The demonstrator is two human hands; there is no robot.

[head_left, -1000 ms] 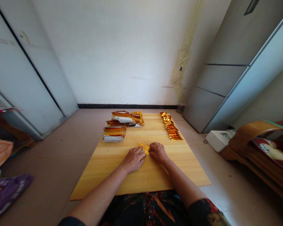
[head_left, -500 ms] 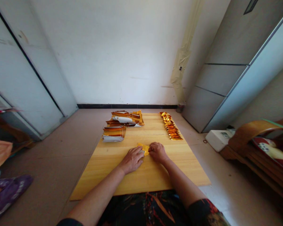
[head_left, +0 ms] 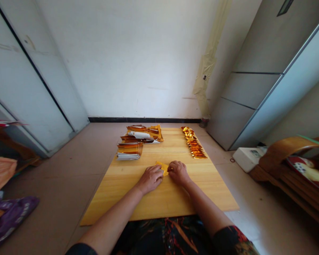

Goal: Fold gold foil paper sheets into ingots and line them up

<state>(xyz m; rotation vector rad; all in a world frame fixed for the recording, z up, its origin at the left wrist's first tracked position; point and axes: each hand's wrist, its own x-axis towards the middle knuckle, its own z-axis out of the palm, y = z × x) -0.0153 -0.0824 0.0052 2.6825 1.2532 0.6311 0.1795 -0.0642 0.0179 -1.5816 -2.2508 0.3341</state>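
"How do the hands stand?"

"The right hand has its fingers bunched, seemingly pinching the right side of a piece of gold paper. The left hand lies palm down at the paper's left side, fingers bent; whether it grips, I cannot tell."

"And the paper?"

"Between both hands, near the middle of the wooden board."

"What makes for clean handling?"

"I'd rest the left fingers lightly as an anchor against skidding, and work the right fingertips along the edge in small, even pinches. Thin paper probably creases wherever it's pressed too hard."

"Farther out?"

"Stacks of gold-and-white sheets far left, and a row of shiny gold pieces far right, both well apart from the fingers."
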